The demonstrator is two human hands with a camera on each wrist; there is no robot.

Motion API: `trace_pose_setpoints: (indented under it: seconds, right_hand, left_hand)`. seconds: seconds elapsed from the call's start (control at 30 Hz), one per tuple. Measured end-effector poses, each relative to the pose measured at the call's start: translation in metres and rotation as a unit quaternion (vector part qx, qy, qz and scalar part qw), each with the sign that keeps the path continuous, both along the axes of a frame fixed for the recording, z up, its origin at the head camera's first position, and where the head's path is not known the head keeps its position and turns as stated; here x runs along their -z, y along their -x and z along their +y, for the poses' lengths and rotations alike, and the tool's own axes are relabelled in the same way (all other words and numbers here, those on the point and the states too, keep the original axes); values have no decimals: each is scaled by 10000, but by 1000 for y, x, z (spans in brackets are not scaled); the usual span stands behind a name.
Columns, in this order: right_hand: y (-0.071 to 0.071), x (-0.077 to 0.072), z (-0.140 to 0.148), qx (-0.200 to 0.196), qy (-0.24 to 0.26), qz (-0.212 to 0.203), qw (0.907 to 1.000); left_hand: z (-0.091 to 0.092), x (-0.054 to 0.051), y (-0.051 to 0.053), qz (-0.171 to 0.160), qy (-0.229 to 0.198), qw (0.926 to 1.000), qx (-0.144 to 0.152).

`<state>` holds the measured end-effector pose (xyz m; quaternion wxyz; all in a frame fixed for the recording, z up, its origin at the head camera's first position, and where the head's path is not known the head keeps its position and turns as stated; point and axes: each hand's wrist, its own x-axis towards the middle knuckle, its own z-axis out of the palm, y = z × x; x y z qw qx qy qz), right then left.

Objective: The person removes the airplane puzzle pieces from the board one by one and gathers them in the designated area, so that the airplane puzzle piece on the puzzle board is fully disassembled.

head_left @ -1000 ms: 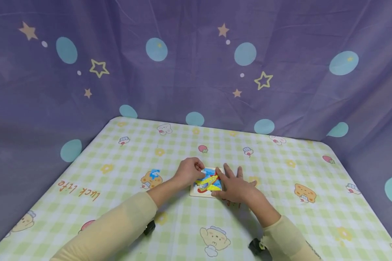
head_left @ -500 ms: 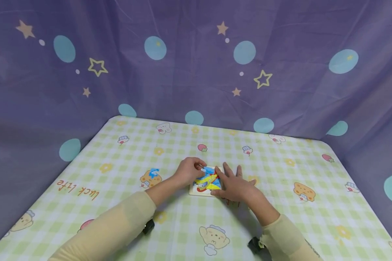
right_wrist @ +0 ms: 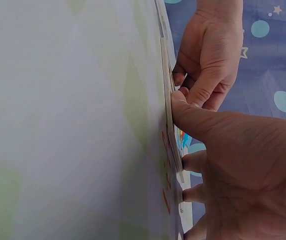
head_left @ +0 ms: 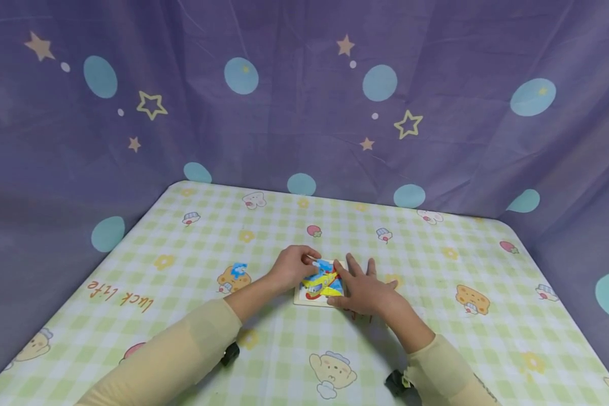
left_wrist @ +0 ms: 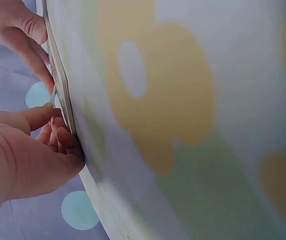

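Observation:
A small square jigsaw puzzle (head_left: 329, 281), with a yellow and red airplane on blue, lies in a pale wooden tray (head_left: 310, 303) at mid-table. At its upper left corner, my left hand (head_left: 290, 269) pinches a puzzle piece between thumb and fingers; the piece is mostly hidden, and only a thin edge shows in the left wrist view. My right hand (head_left: 367, 290) rests along the tray's right side with fingers spread, the thumb touching the near edge and the index finger on the picture. In the right wrist view, the tray (right_wrist: 166, 75) is seen edge-on.
Left of the tray, a loose blue puzzle piece (head_left: 239, 270) lies on the green checked tablecloth (head_left: 279, 361), over a printed cookie. Behind the table hangs a purple curtain (head_left: 304, 135) with stars and balloons. Dark wrist cameras (head_left: 397, 383) sit under both forearms.

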<state>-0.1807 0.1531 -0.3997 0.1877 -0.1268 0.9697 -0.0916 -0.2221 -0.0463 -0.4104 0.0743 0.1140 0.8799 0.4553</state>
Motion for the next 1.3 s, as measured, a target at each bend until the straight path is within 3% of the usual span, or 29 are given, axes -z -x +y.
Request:
trace_pose_setpoints:
  seconds: [0.4,0.73,1.3]
  right_hand:
    - [-1,2,0,-1,97,16,10000]
    - [-1,3,0,14,114,24,9999]
    - [0,2,0,26,-9,-1,10000]
  left_hand:
    - [-5,1,1,-273,-220,9991,-245]
    - [-15,-4,-1,-231,-488,9978,-398]
    - [-27,-3,-6,-491,-659,9942,-692]
